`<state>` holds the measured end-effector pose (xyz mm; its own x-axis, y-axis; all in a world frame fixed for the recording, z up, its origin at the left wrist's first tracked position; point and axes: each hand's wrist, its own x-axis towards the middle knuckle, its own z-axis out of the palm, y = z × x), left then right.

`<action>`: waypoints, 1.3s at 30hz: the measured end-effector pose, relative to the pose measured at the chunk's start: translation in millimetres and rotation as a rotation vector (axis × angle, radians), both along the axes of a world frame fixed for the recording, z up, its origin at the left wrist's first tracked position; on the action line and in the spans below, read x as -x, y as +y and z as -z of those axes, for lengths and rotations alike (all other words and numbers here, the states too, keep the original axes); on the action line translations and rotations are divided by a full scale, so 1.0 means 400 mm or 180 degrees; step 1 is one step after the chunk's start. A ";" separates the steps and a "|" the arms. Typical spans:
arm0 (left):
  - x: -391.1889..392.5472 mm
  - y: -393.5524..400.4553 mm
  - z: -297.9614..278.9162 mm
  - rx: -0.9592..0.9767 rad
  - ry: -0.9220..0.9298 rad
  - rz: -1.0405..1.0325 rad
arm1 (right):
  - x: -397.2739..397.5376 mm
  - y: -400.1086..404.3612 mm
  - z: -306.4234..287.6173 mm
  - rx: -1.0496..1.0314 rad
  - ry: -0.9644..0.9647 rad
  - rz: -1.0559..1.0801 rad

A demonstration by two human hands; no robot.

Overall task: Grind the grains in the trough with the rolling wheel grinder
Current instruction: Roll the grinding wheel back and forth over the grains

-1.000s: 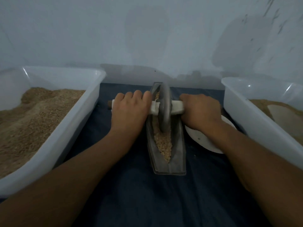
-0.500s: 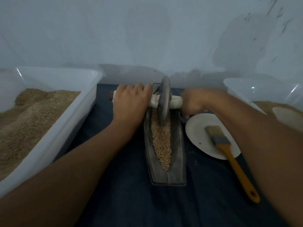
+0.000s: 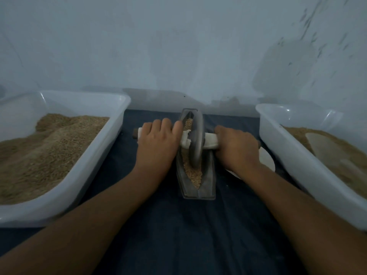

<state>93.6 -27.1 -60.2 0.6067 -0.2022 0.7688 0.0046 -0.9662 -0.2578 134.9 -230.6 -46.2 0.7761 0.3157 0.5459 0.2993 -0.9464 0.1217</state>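
Note:
A narrow grey metal trough (image 3: 209, 181) lies lengthwise on a dark blue cloth, with tan grains (image 3: 193, 174) along its groove. A grey rolling wheel (image 3: 196, 139) stands upright in the groove around the trough's middle. Its axle handle is wrapped in white cloth (image 3: 211, 142). My left hand (image 3: 157, 142) grips the left side of the handle. My right hand (image 3: 236, 148) grips the right side. Both sets of fingers curl over the bar.
A white plastic tub (image 3: 111, 126) heaped with tan grain sits on the left. A second white tub (image 3: 286, 147) with ground grain sits on the right. A white plate (image 3: 267, 159) shows partly behind my right wrist. A pale wall stands close behind.
The wheel has rolled back toward me from the trough's far end to about its middle. My right arm now covers the plate and hides the brush that lay on it.

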 end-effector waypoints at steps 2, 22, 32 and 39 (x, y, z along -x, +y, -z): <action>0.029 -0.001 -0.001 0.0012 0.0087 0.0024 | 0.029 -0.004 0.007 0.0012 -0.0244 0.0009; -0.042 0.022 -0.030 -0.0050 0.0958 -0.0002 | -0.046 -0.004 -0.029 0.0124 0.0732 0.0094; -0.144 0.028 -0.049 0.0154 0.0942 -0.0111 | -0.176 0.035 -0.126 0.0590 0.2124 0.0172; -0.132 0.025 -0.047 0.0208 0.0872 -0.0031 | -0.166 0.029 -0.120 0.0501 0.1988 0.0122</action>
<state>146.5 -17.0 -41.5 0.7954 -0.1506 0.5871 -0.0473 -0.9811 -0.1877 201.3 -219.0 1.8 0.9450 0.3209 -0.0630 0.3251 -0.9428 0.0737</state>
